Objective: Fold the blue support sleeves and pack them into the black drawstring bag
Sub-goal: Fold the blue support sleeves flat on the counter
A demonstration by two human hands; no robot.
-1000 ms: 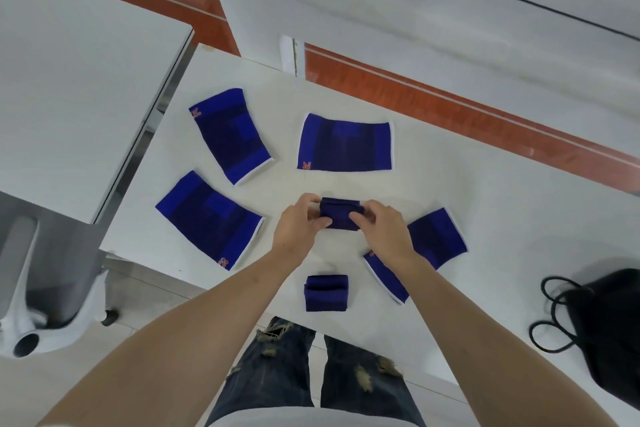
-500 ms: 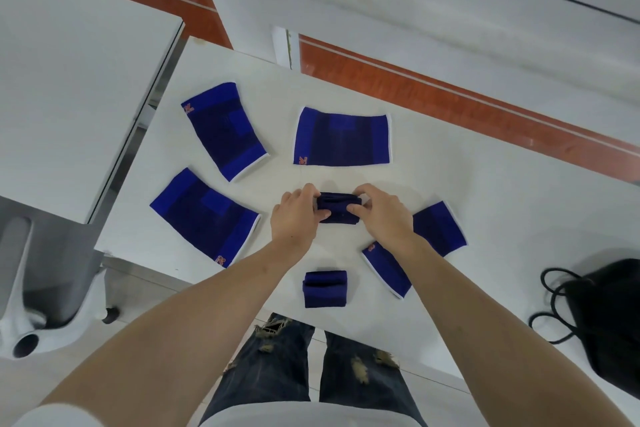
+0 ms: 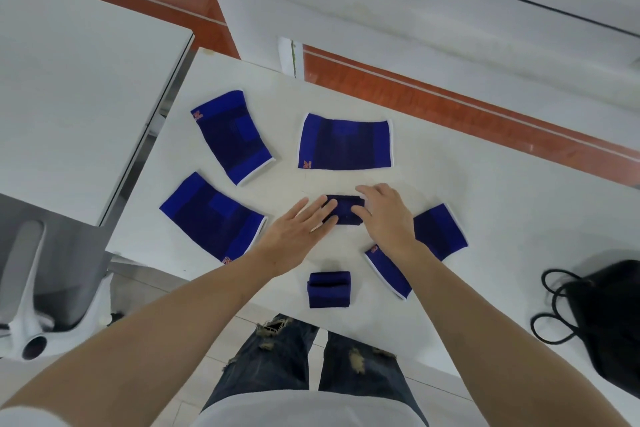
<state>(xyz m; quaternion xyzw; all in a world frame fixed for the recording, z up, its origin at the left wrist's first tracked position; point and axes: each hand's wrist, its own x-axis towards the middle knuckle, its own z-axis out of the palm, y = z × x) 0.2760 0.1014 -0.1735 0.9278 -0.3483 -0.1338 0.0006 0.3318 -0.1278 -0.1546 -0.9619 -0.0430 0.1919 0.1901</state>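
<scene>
On a white table, both hands press flat on a small folded sleeve at the middle. The left hand lies palm down with its fingers spread, the fingertips resting on the fold's left end. The right hand lies palm down over the fold's right end, fingers straight and not curled around it. The two hands sit close together, each touching the fold, neither gripping it.

A second folded sleeve lies near the table's near edge, just below the hands and apart from them.

Four sleeves lie flat and unfolded around the hands. One is at the far left, tilted. One is at the far middle, lying straight. One is at the near left, just beside the left hand's wrist. One is at the right, partly hidden under the right forearm.

The black bag lies at the near right edge of the table, well apart from the sleeves, with its cord looped toward the left. Whether its mouth is open cannot be told.
</scene>
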